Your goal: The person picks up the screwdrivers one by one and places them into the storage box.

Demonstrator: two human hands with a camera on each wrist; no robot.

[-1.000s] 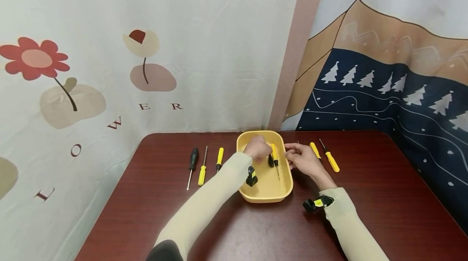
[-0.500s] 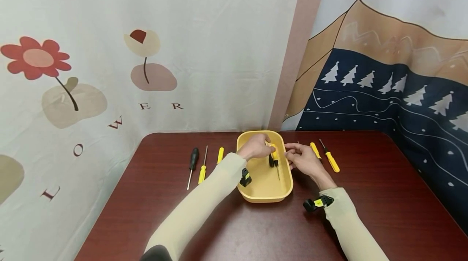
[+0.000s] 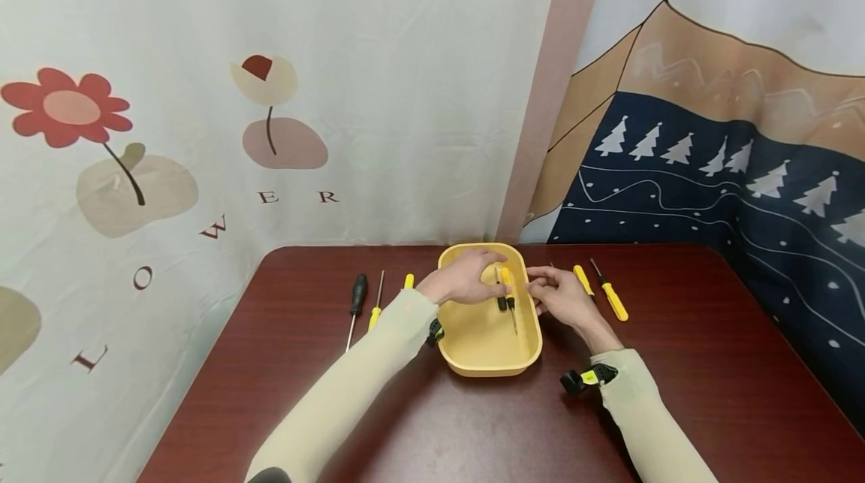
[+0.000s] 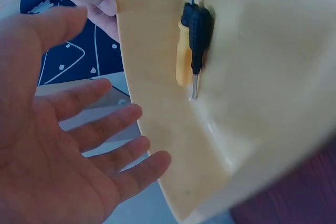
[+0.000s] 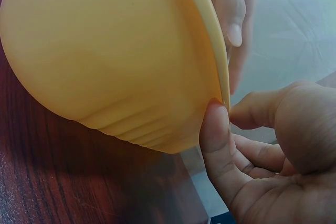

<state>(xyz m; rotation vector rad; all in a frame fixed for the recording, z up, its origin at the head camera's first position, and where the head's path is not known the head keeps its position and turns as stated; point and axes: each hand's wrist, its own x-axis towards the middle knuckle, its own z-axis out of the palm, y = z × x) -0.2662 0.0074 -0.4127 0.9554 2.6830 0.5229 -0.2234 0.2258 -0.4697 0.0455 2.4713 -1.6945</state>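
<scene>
A yellow plastic container [image 3: 486,344] stands at the table's back middle. Inside lie a screwdriver with a black handle [image 3: 501,299] and one with a yellow handle [image 3: 508,283], side by side; in the left wrist view the black handle [image 4: 200,32] partly covers the yellow one [image 4: 183,59]. My left hand [image 3: 466,278] is over the container's left back part, its fingers spread and holding nothing, as the left wrist view shows of this hand [image 4: 68,135]. My right hand [image 3: 566,301] pinches the right rim between thumb and fingers; this hand [image 5: 262,177] shows closely in the right wrist view.
Left of the container lie a black-handled screwdriver [image 3: 359,294], a yellow-handled one [image 3: 375,315] and another yellow handle [image 3: 408,282], partly behind my left sleeve. To the right lie two more yellow-handled screwdrivers [image 3: 614,301] [image 3: 583,279]. A printed curtain [image 3: 405,92] hangs behind the table.
My left hand has drawn back leftward from the two screwdrivers, and its fingers have opened out. My right hand has stayed at the rim.
</scene>
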